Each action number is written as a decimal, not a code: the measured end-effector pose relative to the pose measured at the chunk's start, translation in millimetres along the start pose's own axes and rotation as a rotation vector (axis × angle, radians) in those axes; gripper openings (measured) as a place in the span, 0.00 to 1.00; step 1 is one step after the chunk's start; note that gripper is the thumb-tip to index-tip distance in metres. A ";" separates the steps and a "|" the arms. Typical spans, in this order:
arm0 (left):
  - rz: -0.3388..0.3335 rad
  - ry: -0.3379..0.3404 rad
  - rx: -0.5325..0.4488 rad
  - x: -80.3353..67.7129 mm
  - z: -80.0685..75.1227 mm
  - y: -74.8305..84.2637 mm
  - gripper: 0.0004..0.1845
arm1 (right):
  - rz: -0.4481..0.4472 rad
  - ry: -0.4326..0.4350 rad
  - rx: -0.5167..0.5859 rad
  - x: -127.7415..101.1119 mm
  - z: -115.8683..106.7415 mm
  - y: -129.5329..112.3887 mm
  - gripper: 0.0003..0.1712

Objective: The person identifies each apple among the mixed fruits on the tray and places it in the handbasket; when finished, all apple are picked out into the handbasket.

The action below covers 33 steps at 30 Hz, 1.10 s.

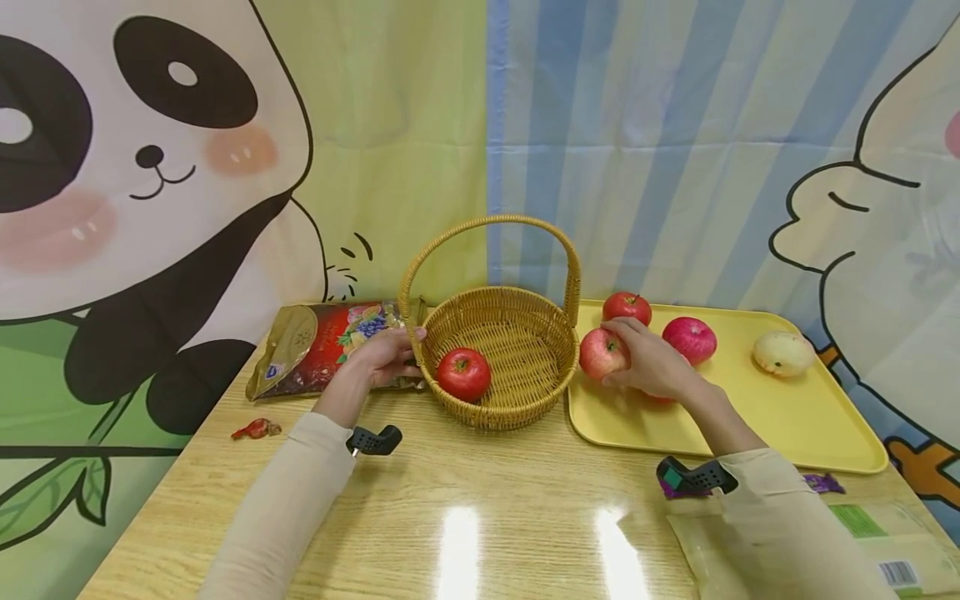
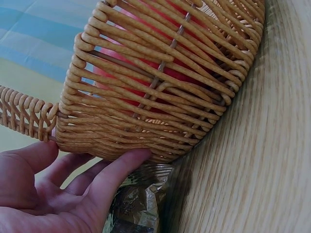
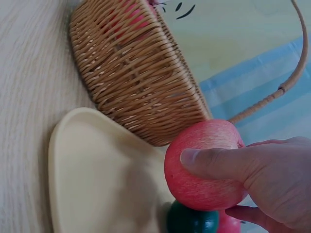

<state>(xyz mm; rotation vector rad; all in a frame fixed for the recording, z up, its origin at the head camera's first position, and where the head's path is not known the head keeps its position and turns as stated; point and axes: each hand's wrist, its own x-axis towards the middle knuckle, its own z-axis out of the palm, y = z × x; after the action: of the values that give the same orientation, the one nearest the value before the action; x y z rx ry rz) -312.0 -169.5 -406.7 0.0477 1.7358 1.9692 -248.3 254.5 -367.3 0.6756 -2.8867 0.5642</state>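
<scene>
A round wicker basket (image 1: 495, 414) with a tall arched handle stands on the table, one red apple (image 1: 463, 374) lying inside at its left. My left hand (image 1: 382, 354) grips the basket's left side by the foot of the handle; in the left wrist view its fingers (image 2: 119, 170) lie against the woven wall. My right hand (image 1: 654, 358) holds a pinkish-red apple (image 3: 204, 165) over the left part of the yellow tray (image 1: 611, 429), close to the basket's right side. The thumb presses on the apple's near face in the right wrist view.
Also on the tray are a red apple (image 1: 627, 307), a deep pink round fruit (image 1: 689, 340) and a pale yellow fruit (image 1: 783, 353). A dark green round thing (image 3: 192, 218) shows below the held apple. A red-and-gold bag (image 1: 318, 350) lies behind my left hand; a pale package (image 1: 885, 542) sits front right.
</scene>
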 end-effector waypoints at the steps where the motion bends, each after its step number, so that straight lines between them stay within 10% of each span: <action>1: -0.004 0.005 -0.005 0.0 0.1 -0.1 0.27 | -0.004 0.003 -0.005 0.0 -2.6 -1.3 0.47; 16: -0.013 0.017 -0.026 0.3 0.1 -0.3 0.27 | -0.090 0.060 0.044 11.0 -26.8 -34.8 0.48; 33: 0.003 0.001 -0.020 -0.5 0.5 -1.0 0.28 | -0.173 -0.059 0.098 44.3 12.9 -85.3 0.47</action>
<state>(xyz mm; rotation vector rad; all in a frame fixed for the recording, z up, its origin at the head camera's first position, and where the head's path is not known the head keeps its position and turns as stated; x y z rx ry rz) -311.0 -169.2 -407.4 0.0425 1.7171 1.9894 -249.9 160.8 -342.2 0.9608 -2.8303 0.6751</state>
